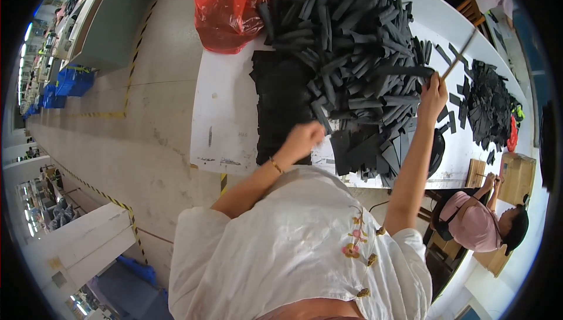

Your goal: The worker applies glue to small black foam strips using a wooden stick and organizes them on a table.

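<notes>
My right hand (433, 98) is raised over the right side of the table, its fingers closed round a thin stick (459, 54) that points away to the far right. A black strip (404, 71) reaches left from those fingers; whether it is held or only lies behind them I cannot tell. My left hand (304, 139) is curled above the near edge of a flat black stack (282, 106). One black piece (320, 114) lies by its fingertips, and what the fingers pinch, if anything, is hidden. Beyond both hands spreads a big heap of rolled black pieces (358, 38).
A red plastic bag (230, 9) stands at the table's (220, 103) far left. Flat black pieces (363, 153) lie near my body. Further right are another black heap (491, 106), cardboard boxes (517, 180) and a seated co-worker in pink (472, 220).
</notes>
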A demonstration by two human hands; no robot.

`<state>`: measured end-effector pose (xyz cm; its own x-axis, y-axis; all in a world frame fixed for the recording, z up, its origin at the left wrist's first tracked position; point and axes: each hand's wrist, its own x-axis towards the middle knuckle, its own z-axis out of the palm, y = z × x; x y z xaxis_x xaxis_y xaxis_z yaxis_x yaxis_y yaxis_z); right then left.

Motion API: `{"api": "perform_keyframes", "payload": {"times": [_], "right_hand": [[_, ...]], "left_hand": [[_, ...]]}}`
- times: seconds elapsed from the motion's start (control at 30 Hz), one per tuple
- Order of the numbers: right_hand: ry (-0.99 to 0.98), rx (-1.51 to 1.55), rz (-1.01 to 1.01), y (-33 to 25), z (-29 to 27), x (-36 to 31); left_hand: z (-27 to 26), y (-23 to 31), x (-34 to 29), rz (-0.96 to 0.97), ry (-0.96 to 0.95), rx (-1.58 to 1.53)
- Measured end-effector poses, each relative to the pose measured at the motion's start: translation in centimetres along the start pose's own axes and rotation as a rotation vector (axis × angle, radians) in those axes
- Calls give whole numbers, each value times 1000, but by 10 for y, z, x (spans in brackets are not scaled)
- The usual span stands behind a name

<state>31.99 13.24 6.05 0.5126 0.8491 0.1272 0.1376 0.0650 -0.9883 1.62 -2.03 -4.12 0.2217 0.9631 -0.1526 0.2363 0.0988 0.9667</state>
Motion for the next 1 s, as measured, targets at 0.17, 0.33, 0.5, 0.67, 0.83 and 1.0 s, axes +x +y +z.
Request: {"api": "perform_keyframes", "payload": {"times": [0.17, 0.33, 0.5, 0.67, 0.83, 1.0], "right_hand": [[-90, -819, -289, 11, 1, -30], [-460, -805, -511, 41, -7, -107], [-607, -830, -617, 41, -15, -129], [-703, -814, -726, 36, -6, -128], [-757, -876, -842, 33, 7, -126], [-757, -744, -839, 42, 41, -150]], "left_hand": [[-58, -50, 59, 375, 259, 705], [-67, -74, 72, 409, 113, 941], [-92, -70, 74, 159, 83, 410], [-106, -51, 69, 28, 27, 138], [-109, -32, 65, 136, -26, 306], [-82, -8, 63, 315, -109, 291]]}}
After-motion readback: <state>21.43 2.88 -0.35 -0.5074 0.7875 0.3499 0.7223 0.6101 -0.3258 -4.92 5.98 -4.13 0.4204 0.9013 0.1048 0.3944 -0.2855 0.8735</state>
